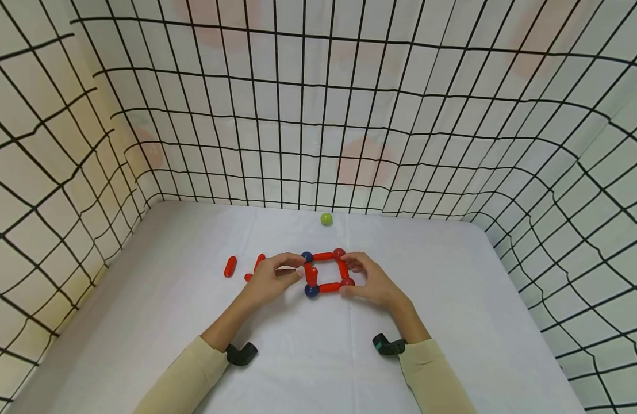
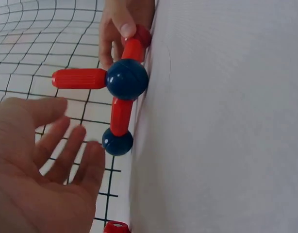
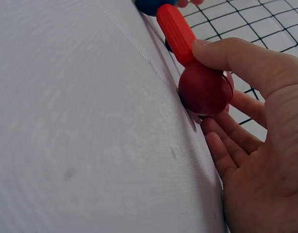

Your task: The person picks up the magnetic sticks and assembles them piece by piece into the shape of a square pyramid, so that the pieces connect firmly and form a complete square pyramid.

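My right hand (image 1: pixel 372 283) pinches the rod-and-ball square (image 1: pixel 326 271) at its near red ball (image 3: pixel 205 88); my left hand (image 2: pixel 40 165) hovers released beside it. Light, rigid; joints likely pull apart, so I'd hold the balls.

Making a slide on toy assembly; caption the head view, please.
Two hands, left hand and right hand, flank a red-rod square frame on a white table.

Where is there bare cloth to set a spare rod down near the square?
Bare cloth lies between the two wrists, nearer than the rod-and-ball square, and right of the right hand. It is crowded left of the left hand, where loose red rods lie.
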`<state>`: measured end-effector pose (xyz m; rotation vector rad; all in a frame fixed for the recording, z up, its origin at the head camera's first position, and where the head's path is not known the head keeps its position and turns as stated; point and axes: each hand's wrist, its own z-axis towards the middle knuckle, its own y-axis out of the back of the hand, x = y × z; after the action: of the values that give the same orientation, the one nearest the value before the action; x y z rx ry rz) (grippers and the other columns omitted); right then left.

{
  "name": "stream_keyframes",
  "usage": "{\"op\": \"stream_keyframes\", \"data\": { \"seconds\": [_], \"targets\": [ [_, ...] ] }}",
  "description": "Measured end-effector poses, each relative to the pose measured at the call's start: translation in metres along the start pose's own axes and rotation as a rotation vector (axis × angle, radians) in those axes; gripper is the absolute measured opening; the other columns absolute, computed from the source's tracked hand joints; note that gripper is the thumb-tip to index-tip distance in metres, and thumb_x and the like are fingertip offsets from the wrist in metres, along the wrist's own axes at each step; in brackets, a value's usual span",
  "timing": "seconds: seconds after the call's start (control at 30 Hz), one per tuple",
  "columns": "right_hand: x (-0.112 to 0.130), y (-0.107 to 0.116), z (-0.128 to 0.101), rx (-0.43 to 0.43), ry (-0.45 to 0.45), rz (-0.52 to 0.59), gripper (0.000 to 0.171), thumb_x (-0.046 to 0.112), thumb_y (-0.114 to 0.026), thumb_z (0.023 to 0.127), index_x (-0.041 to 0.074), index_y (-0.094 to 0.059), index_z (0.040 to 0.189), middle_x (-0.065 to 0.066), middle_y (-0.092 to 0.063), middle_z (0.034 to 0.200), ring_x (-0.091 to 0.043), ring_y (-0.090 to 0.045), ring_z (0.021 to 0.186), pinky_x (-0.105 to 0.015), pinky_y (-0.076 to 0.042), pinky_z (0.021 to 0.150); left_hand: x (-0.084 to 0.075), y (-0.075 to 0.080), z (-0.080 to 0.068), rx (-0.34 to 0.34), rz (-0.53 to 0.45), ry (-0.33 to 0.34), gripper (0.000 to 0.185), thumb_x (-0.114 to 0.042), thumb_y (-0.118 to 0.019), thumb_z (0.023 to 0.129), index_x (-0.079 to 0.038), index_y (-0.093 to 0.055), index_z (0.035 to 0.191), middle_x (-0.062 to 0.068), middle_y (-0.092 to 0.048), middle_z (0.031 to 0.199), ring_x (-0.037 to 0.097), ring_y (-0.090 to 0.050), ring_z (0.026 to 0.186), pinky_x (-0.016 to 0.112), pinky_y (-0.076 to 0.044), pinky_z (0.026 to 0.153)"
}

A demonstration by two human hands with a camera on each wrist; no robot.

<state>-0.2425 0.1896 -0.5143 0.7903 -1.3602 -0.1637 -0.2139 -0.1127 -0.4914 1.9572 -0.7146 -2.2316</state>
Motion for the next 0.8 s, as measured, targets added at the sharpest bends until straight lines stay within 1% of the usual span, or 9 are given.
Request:
{"op": "stream_keyframes", "data": {
  "seconds": [0.07,0.17,0.27,0.37,0.47,0.53,0.6,0.7,0.8],
  "targets": [
    [0.001,0.0,0.0,0.006,-0.007,-0.001,0.068,0.03,-0.085,0.084,0.025,-0.051,0.143,-0.002,-0.057,0.142,-0.025,-0.056,0.129,-0.048,-0.048,0.113,0.001,0.0,0.001,-0.038,0.034,-0.001,0.031,-0.02,-0.072,0.097,-0.021,-0.069,0.128,-0.003,-0.067,0.131,0.023,-0.061,0.128,0.043,-0.053,0.107],
    [0.003,0.0,0.0,0.023,0.003,0.016,0.059,0.023,-0.08,0.089,0.028,-0.053,0.142,-0.001,-0.06,0.14,-0.024,-0.058,0.126,-0.05,-0.049,0.111,0.003,0.001,0.002,-0.058,0.082,-0.023,0.033,-0.017,-0.073,0.097,-0.017,-0.069,0.129,0.0,-0.062,0.137,0.026,-0.056,0.133,0.045,-0.051,0.11],
    [0.005,0.0,0.001,0.045,0.041,0.034,0.052,0.018,-0.074,0.094,0.028,-0.055,0.142,0.002,-0.061,0.14,-0.023,-0.059,0.127,-0.052,-0.046,0.113,0.005,0.001,0.002,-0.037,0.145,-0.038,0.036,-0.014,-0.074,0.095,-0.016,-0.068,0.131,0.003,-0.06,0.14,0.026,-0.056,0.133,0.046,-0.051,0.11],
    [0.005,-0.002,0.003,0.064,0.088,0.033,0.048,0.017,-0.069,0.098,0.026,-0.056,0.143,0.003,-0.06,0.143,-0.022,-0.056,0.133,-0.052,-0.042,0.118,0.007,0.0,0.002,0.012,0.215,-0.045,0.041,-0.011,-0.075,0.094,-0.015,-0.067,0.134,0.005,-0.06,0.142,0.026,-0.058,0.132,0.046,-0.051,0.11],
    [0.004,-0.001,0.003,0.07,0.097,0.02,0.046,0.022,-0.067,0.101,0.025,-0.054,0.145,0.004,-0.057,0.148,-0.023,-0.052,0.141,-0.05,-0.039,0.12,0.006,-0.001,0.001,0.04,0.267,-0.089,0.04,-0.006,-0.074,0.093,-0.011,-0.069,0.132,0.009,-0.064,0.138,0.028,-0.061,0.127,0.046,-0.053,0.108],
    [0.004,0.001,0.003,0.068,0.084,0.019,0.05,0.027,-0.069,0.1,0.024,-0.052,0.147,0.002,-0.055,0.151,-0.026,-0.052,0.142,-0.05,-0.04,0.119,0.005,-0.002,0.001,0.038,0.272,-0.1,0.037,-0.004,-0.075,0.092,-0.01,-0.071,0.128,0.01,-0.067,0.132,0.028,-0.063,0.124,0.046,-0.054,0.106],
    [0.006,0.004,0.003,0.061,0.068,0.034,0.057,0.03,-0.072,0.098,0.021,-0.049,0.149,-0.002,-0.053,0.153,-0.03,-0.051,0.142,-0.052,-0.041,0.118,0.004,-0.003,0.0,0.022,0.273,-0.102,0.033,-0.004,-0.076,0.092,-0.01,-0.074,0.124,0.01,-0.069,0.126,0.027,-0.065,0.118,0.044,-0.057,0.102],
    [0.007,0.008,0.003,0.068,0.059,0.042,0.073,0.033,-0.08,0.091,0.016,-0.044,0.153,-0.008,-0.049,0.156,-0.035,-0.049,0.144,-0.055,-0.039,0.118,0.004,-0.005,-0.001,0.01,0.255,-0.08,0.031,-0.007,-0.079,0.09,-0.012,-0.076,0.121,0.006,-0.07,0.118,0.023,-0.067,0.111,0.04,-0.059,0.097],
    [0.007,0.01,0.0,0.087,0.053,0.023,0.09,0.035,-0.087,0.082,0.014,-0.04,0.156,-0.009,-0.044,0.16,-0.036,-0.045,0.146,-0.055,-0.037,0.12,0.003,-0.007,-0.003,0.028,0.243,-0.076,0.032,-0.01,-0.083,0.087,-0.013,-0.078,0.118,0.003,-0.07,0.111,0.02,-0.069,0.105,0.037,-0.061,0.093]
  ]
}}
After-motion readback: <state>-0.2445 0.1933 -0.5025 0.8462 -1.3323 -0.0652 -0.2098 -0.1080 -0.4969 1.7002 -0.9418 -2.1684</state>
